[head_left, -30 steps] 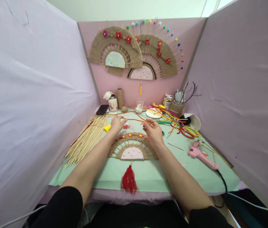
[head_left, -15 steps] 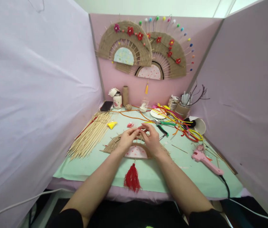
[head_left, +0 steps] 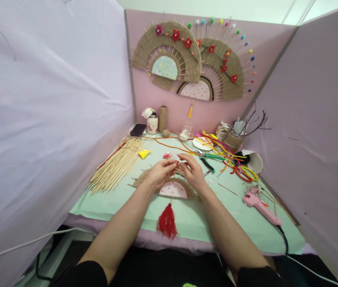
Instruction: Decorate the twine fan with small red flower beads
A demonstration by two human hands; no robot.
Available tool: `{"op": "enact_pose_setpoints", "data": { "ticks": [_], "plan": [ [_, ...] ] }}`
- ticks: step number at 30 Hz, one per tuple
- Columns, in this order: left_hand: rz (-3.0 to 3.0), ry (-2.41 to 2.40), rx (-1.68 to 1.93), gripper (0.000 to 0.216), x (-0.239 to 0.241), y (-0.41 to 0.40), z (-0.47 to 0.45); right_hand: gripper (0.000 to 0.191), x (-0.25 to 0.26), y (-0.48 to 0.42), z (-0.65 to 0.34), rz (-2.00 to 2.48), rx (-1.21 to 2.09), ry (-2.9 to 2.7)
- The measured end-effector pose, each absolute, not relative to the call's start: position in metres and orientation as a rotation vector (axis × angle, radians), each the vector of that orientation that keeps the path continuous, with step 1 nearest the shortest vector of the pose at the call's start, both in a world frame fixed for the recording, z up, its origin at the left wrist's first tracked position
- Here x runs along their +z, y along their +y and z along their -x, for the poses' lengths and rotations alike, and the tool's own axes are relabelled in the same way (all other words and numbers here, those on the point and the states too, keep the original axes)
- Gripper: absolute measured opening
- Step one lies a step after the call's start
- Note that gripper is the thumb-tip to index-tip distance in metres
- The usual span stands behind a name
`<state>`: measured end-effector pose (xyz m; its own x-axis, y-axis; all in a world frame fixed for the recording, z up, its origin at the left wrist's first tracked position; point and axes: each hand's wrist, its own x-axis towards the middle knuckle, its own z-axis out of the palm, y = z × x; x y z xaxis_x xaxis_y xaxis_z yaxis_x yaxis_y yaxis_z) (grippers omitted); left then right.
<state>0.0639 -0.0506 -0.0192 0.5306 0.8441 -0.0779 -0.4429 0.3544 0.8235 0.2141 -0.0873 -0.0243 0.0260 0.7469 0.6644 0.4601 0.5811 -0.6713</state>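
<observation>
Above a woven twine fan, my left hand pinches a small red piece between thumb and fingertips. My right hand meets it from the other side, thumb and fingers bent together at the same spot; what they hold is too small to make out. Below the hands shows the fan's half-round white centre with pink dots. A red tassel hangs from it toward the table's front edge. Just beyond my fingers lies a small packet of red bits.
Thin bamboo sticks lie in a heap at left, near a yellow packet. Green-handled pliers and coloured pipe cleaners are at right. A pink glue gun trails its cord. Finished fans hang on the back wall.
The view has turned slightly left, so everything sits further right. My fingertips have parted a little, and the red piece shows more at my left fingertips.
</observation>
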Motion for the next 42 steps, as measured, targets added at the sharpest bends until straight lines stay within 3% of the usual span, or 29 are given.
{"op": "enact_pose_setpoints", "data": {
  "ticks": [14, 20, 30, 34, 40, 42],
  "plan": [
    [-0.945, 0.637, 0.908, 0.038, -0.017, -0.053, -0.064, 0.015, -0.024, -0.088, -0.215, 1.0, 0.169, -1.702],
    [-0.953, 0.709, 0.905, 0.031, -0.016, -0.055, -0.065, 0.013, -0.026, -0.089, -0.213, 1.055, 0.024, -1.727],
    [-0.534, 0.589, 1.229, 0.02, -0.008, -0.03, -0.042, 0.023, 0.002, -0.07, -0.241, 1.305, 0.416, -1.356],
    [-0.36, 0.552, 1.213, 0.016, -0.006, -0.026, -0.039, 0.023, 0.007, -0.034, -0.25, 1.506, 0.363, -1.516],
    [-0.248, 0.576, 1.294, 0.008, -0.003, -0.021, -0.032, 0.005, -0.022, 0.019, -0.238, 1.699, 0.345, -1.655],
    [-0.217, 0.573, 1.336, 0.016, -0.001, -0.017, -0.025, 0.009, -0.032, 0.029, -0.234, 1.755, 0.334, -1.691]
  ]
}}
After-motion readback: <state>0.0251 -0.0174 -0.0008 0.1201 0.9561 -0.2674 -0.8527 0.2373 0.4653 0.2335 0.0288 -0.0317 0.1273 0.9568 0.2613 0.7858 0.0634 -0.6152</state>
